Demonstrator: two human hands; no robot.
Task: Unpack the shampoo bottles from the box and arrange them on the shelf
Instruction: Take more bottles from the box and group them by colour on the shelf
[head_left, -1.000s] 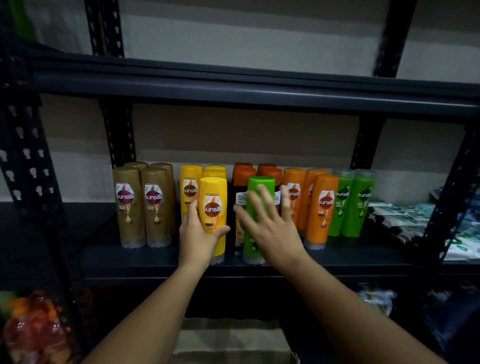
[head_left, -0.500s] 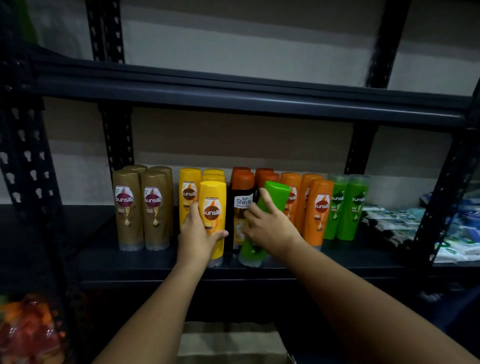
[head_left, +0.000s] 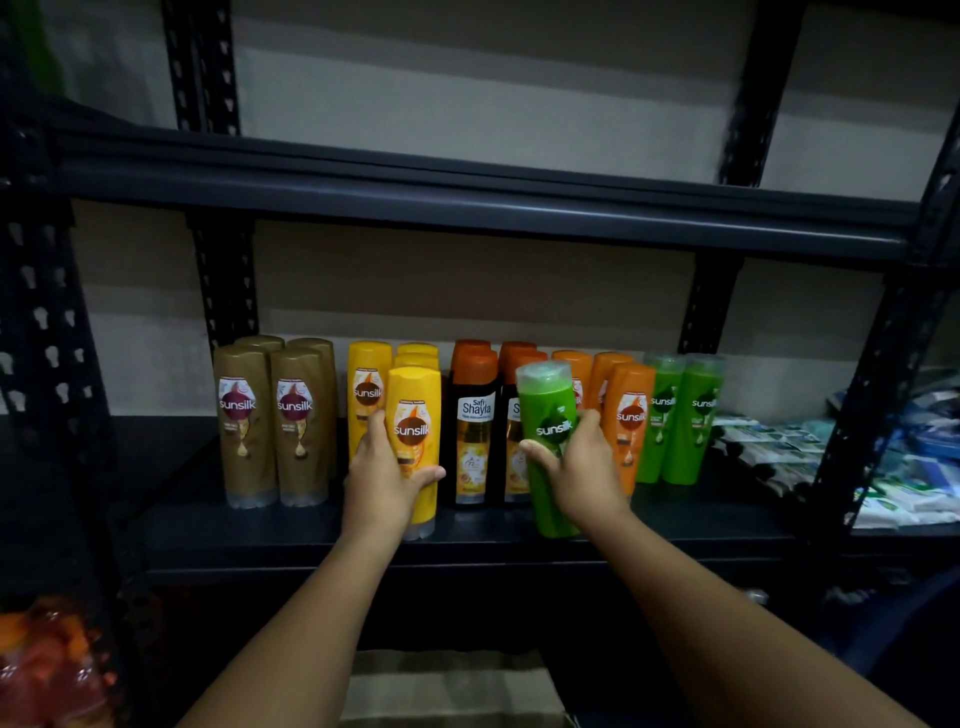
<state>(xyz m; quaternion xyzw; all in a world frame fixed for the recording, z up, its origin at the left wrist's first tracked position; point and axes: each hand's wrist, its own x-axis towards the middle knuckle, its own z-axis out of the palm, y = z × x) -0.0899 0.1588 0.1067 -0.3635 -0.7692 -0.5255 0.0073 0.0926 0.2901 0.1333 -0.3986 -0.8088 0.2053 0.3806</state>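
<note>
At mid-frame, the left hand (head_left: 382, 480) clasped a glossy yellow bottle (head_left: 415, 441) while the right hand (head_left: 584, 475) gripped a rounded green bottle (head_left: 550, 447) on the dark metal shelf (head_left: 467, 545).

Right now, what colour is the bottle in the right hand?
Green bottle, clearest in the head view.

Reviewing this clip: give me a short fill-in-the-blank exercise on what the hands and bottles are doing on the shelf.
1. The left hand grips a ____ Sunsilk bottle.
2. The right hand holds a ____ Sunsilk bottle.
3. The dark bottles between the hands read "Safi ____".
4. The group farthest left on the shelf is ____ bottles.

Missing words: yellow; green; Shayla; brown
</note>
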